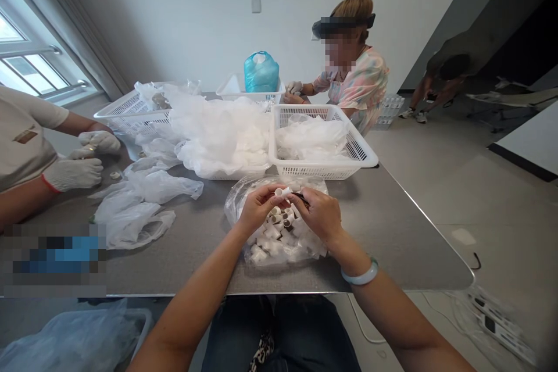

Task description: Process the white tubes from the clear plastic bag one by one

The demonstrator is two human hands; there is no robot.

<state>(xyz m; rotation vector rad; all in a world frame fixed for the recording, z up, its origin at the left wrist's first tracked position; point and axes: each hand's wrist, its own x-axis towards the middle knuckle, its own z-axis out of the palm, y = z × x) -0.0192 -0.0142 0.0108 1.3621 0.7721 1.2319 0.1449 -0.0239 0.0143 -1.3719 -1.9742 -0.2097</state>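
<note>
The left hand (258, 204) is pinching a small white tube (283, 192) with its thumb and fingers. The right hand (320, 209) is curling around a thin dark thing (300, 197), and its thumb is sitting close to the tube's right end. I cannot tell if that thumb or the dark thing is touching the tube. The tube is resting in the air between the two hands, over a clear plastic bag (235, 200). Its long way is running mostly from side to side, from the left fingers toward the right thumb, with an open round end showing at the left. The left hand is the one that is clearly holding it, and the right is sitting just beside it. Lots more white tubes (279, 235) are lying in a messy pile in the bag, just below the hands. The bag is lying on the gray table (383, 232). Behind it, a white basket (322, 172) is holding more plastic bags (311, 135).
</note>
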